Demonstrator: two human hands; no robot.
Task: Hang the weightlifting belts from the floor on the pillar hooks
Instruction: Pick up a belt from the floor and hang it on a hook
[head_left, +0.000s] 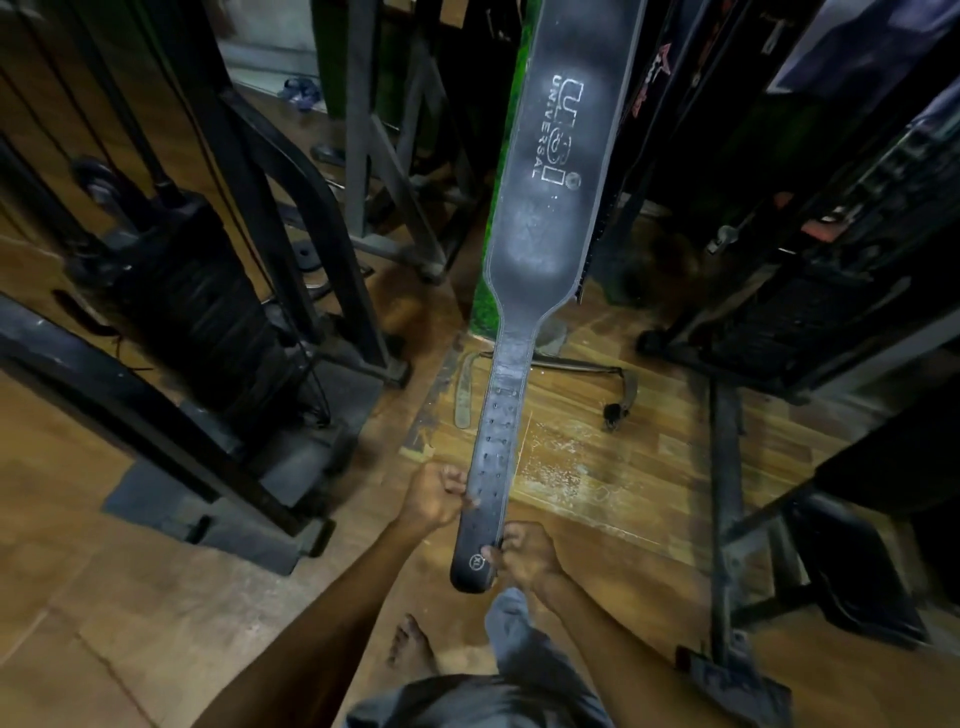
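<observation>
- Both hands hold the tongue end of a black weightlifting belt (540, 171): the right hand (524, 556) pinches its right edge nearest the rounded tip, fingers curled round it, and the left hand (436, 501) grips the left edge just above, also curled.
- Stretching up and away from the hands, the belt runs past the top of the frame, so its far end is out of view.
- Its leather looks matte and scuffed, with stitched edges; the narrow strap carries paired rows of punched holes and a small round stamp near the tip, then flares into a broad padded back panel with faded white lettering.
- Below the hands are a bare foot (410, 644) and grey shorts (483, 701) on the worn wooden floor (597, 467).
- Behind the strap, a second belt (465, 389), paler, lies on the floor, partly hidden.
- Further back stands a green pillar (485, 306), largely covered by the belt.
- Dark machine frames crowd both sides, a weight stack (202, 312) on the left.
</observation>
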